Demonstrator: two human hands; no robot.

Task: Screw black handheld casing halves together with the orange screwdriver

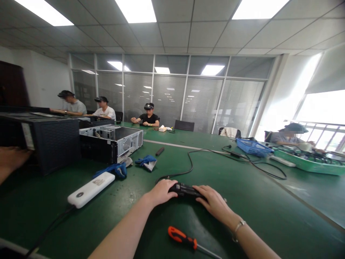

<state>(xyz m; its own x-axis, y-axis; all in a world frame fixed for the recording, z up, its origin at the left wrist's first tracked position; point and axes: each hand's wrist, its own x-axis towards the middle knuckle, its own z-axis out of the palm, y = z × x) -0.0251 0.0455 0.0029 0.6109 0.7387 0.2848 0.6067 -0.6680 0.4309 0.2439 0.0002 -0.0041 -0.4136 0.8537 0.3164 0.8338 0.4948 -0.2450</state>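
Between my two hands lies a long black object [185, 190], low over the green table; its exact kind is hard to make out. My left hand [164, 190] is closed around its left end, fingers over the top and thumb on the near side. At the right end, my right hand [211, 200] grips it with the fingers laid over it. A black cable [192, 163] runs from beside my left hand toward the right. Nearer to me is an orange and black screwdriver [183, 238], its shaft pointing right.
A white power strip [91, 189], blue work gloves [147, 162] and an opened computer case [113, 140] are on the left. Another person's hand [13, 160] is by a black case [59, 140]. Blue [253, 147] and green [309, 162] baskets stand right. Several people sit around the table.
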